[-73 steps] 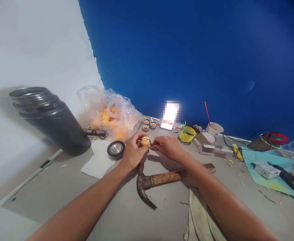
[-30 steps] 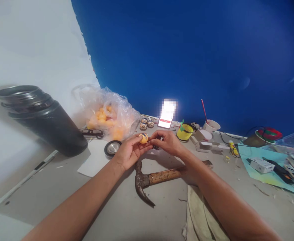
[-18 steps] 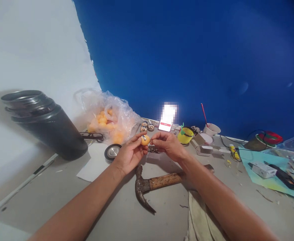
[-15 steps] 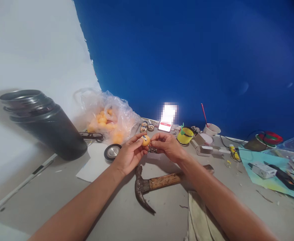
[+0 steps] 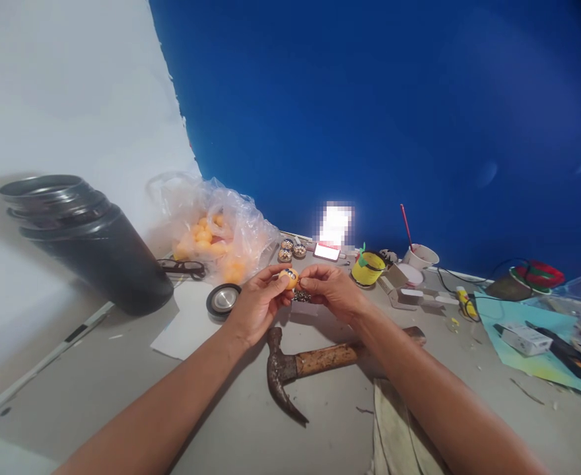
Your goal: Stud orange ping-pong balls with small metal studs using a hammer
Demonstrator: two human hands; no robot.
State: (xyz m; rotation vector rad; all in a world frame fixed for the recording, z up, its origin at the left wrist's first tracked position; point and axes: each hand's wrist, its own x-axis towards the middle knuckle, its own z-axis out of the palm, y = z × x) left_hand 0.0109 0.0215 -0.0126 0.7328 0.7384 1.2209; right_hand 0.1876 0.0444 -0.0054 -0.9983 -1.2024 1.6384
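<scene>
My left hand grips a small orange ball, about the size of a ping-pong ball, between thumb and fingers. Several shiny silver spots show on the ball's upper side. From the other side my right hand is closed in a pinch, its fingertips right at the ball; whatever they hold is too small to make out. Just below the fingertips sits a small light box with shiny metal bits in it. Nearer to me lies a claw hammer with a worn wooden handle, partly under my right forearm.
On the left stand a dark flask and a clear bag of orange balls. Its lid lies on white paper. Behind are metallic studded balls and a lit phone; to the right, a yellow pot and a cloth.
The orange ball has turned slightly in my left fingers, so its silver spots sit differently. My right hand stays pinched beside it. The view has shifted a little.
</scene>
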